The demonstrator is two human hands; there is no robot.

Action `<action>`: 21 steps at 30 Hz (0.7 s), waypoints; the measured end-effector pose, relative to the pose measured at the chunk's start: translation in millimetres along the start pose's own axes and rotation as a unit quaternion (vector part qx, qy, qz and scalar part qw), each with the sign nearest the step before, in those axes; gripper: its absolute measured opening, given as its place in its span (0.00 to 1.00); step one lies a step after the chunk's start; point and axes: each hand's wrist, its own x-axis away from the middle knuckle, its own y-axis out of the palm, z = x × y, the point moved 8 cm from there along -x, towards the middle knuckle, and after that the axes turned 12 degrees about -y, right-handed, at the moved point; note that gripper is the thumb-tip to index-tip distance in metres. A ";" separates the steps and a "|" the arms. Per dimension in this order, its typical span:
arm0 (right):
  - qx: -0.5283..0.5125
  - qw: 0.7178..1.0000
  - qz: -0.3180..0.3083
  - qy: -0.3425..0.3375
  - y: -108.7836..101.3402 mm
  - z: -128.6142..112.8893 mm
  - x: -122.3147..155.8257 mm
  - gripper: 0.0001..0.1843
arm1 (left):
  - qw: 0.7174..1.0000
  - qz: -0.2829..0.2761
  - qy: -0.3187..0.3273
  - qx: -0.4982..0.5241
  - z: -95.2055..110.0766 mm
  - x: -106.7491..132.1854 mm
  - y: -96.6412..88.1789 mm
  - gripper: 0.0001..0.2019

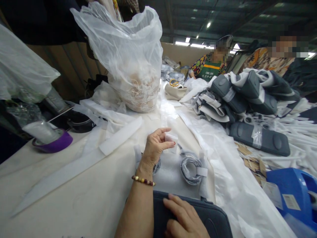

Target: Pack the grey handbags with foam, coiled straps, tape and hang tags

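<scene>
Dark case [215,216]; green apron [208,71] apparently lettered "OMLUN"

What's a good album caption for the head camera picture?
Left hand pinching a small white piece, right hand over a dark case, grey coil beyond.

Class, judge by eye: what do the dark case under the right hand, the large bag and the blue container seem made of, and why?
Dark case: matte, perhaps fabric or imitation leather; low shine and a stitched-looking edge leave it open.
Large bag: thin plastic film, most likely; it is translucent and crinkled.
Blue container: probably rigid plastic, smooth, with soft highlights and rounded edges.
</scene>
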 end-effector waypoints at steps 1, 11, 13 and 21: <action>0.031 0.999 0.000 -0.028 1.7 1.1 -2.5 0.05 | 1.000 0.001 0.000 -0.001 -0.7 -0.5 0.2 0.25; -0.117 0.983 -0.116 0.081 24.1 20.8 2.2 0.04 | 0.993 0.028 0.004 -0.118 0.3 38.2 9.2 0.24; -0.133 0.980 -0.114 0.097 23.2 21.4 1.2 0.05 | 0.980 0.062 0.006 -0.187 -5.5 60.3 -0.6 0.24; -0.181 0.972 -0.056 0.141 14.6 20.9 2.2 0.07 | 0.863 0.175 0.108 -0.462 -46.3 130.7 -17.0 0.26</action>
